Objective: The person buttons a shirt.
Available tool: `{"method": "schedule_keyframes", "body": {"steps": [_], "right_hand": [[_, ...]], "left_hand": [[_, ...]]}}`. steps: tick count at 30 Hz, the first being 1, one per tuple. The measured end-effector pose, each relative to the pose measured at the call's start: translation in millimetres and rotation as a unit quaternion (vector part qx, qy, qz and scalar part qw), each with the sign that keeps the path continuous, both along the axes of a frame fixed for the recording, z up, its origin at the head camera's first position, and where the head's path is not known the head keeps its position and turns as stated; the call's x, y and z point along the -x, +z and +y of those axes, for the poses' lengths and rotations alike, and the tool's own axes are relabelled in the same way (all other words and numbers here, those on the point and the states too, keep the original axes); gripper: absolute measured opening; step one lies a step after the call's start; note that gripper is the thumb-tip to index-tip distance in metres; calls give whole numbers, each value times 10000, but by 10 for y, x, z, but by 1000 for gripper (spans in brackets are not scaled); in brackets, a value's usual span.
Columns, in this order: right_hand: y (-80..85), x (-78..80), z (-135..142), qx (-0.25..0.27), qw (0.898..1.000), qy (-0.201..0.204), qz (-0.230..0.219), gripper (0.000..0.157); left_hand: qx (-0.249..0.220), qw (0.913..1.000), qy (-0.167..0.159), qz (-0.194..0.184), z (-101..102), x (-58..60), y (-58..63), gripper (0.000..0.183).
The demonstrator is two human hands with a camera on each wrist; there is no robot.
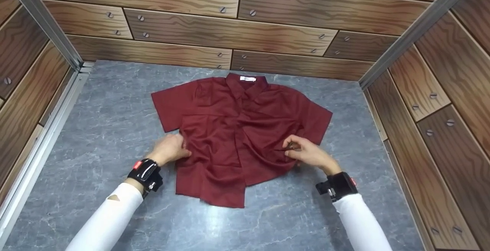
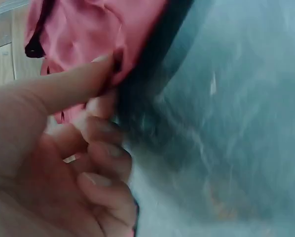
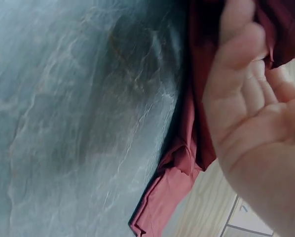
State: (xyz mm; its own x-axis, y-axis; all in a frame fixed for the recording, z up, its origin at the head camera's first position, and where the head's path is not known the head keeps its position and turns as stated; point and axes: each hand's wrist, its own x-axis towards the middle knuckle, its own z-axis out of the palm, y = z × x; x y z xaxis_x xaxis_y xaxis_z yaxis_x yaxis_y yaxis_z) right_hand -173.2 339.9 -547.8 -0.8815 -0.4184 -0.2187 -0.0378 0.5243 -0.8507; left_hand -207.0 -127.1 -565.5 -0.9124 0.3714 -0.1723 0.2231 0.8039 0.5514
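A dark red short-sleeved shirt (image 1: pixel 218 140) lies spread out with its collar (image 1: pixel 247 84) at the far side and both sleeves out to the sides. Its hem is uneven, reaching nearer on the left. At the left side edge my left hand (image 1: pixel 170 149) pinches the cloth; in the left wrist view the thumb and index finger (image 2: pixel 73 84) meet on the fabric, the other fingers curled below. My right hand (image 1: pixel 310 154) grips a fold near the right side edge, below the right sleeve. In the right wrist view, cloth (image 3: pixel 174 182) hangs beside the fingers, which partly hide their hold.
Beneath the shirt is a grey marble-patterned surface (image 1: pixel 115 128). Wood-patterned panels enclose it at the back (image 1: pixel 183 25), left and right (image 1: pixel 428 128), with metal profiles (image 1: pixel 57 33) at the corners. A white label (image 1: pixel 247 79) shows inside the collar.
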Motion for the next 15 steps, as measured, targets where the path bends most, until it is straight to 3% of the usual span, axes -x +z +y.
{"method": "schedule_keyframes", "body": {"steps": [2,3,4,6,8,9,11,13,14,15], "right_hand": [[15,18,-1,111,9999,12,16,13],[25,31,-2,224,9997,-37,-3,12],[37,48,-2,396,9991,-125,-49,12],[62,91,-3,867,9953,-389,-172,15],[89,147,-16,1589,9836,-783,-339,18],[101,181,-26,2003,9736,-1012,-413,19],[125,263,-49,2792,9468,-1514,-524,21],[155,351,-76,3539,9117,-1980,-660,29],[164,396,-86,3859,8945,-2138,-721,36],[169,443,-99,4106,8797,-2270,-777,42]], "left_hand": [[-1106,9934,-94,-288,22,8,-5,30],[-1703,9842,-94,-474,37,18,4,29],[-2323,9701,-4,-700,60,35,15,29],[-3490,9288,456,-1155,118,80,74,25],[-4515,8736,1162,-1399,195,160,144,19],[-5008,8395,1526,-1454,235,210,182,14],[-5831,7669,2149,-1604,303,306,269,15],[-6483,6995,2451,-1742,353,402,339,39],[-6719,6745,2452,-1831,370,443,360,51],[-6874,6589,2377,-1918,382,479,371,59]]}}
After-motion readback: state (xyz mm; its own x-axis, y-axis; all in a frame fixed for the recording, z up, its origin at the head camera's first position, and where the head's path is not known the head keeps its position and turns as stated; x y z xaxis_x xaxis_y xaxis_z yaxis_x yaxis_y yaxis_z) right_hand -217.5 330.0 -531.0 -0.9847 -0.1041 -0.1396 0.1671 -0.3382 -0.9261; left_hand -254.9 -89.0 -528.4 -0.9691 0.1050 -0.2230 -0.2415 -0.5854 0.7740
